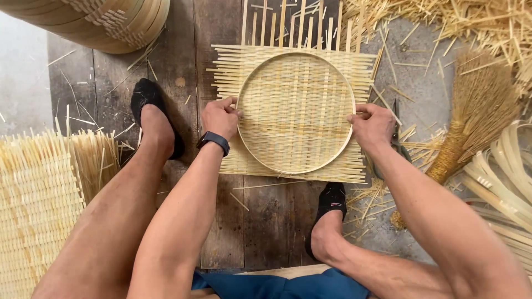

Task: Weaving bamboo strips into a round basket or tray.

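One round bamboo hoop (295, 165) is lying on one square woven bamboo mat (293, 72), and the mat is lying flat on the dark wooden boards (266, 216) between the person's two feet. Two hands are working on it. The left hand (220, 117) is gripping the hoop's left edge, its fingers curled and pinching the rim where it is meeting the mat. The right hand (372, 125) is doing the same at the hoop's right edge, thumb and fingers closed on the rim. So the hoop is sitting directly between the two hands, held at opposite sides, with the mat's loose strip ends sticking out beyond it on all four sides.

One dark smartwatch (213, 139) is showing on the left wrist. Two black shoes are in view: the left shoe (145, 97) is resting just left of the mat, and the right shoe (331, 200) is sitting just below the mat's lower right corner.

One straw broom (471, 122) is lying to the right. One more woven mat (36, 210) is lying at the left edge, and one stack of bamboo hoops (111, 22) is sitting at the top left. Loose bamboo strips (499, 27) are lying scattered at the top right, too many to count.
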